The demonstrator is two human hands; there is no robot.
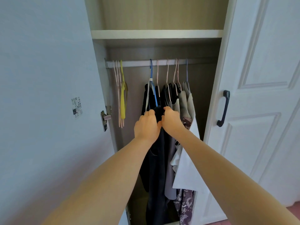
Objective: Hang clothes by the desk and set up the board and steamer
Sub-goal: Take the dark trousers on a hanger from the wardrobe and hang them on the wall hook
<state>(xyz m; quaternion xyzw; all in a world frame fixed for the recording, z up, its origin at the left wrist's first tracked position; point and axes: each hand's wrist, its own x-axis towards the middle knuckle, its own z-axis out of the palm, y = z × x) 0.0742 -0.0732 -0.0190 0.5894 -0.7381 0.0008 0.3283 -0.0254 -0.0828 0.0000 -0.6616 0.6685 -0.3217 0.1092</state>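
Note:
I face an open wardrobe. A dark garment (155, 168) hangs from a blue hanger (152, 85) on the metal rail (138, 63). My left hand (146, 125) grips the dark cloth at its top left, just under the hanger's arm. Close beside it, my right hand (171, 121) grips the same garment at its top right. To the right hang more clothes: dark tops, beige shirts (186, 103), a white garment (186, 168) and a patterned one (185, 207), all on pink hangers.
Empty pink hangers and a yellow hanger (123, 98) hang at the rail's left end. A white shelf (155, 34) lies above the rail. The left door (48, 111) stands open; the right door with its dark handle (224, 108) is close on the right.

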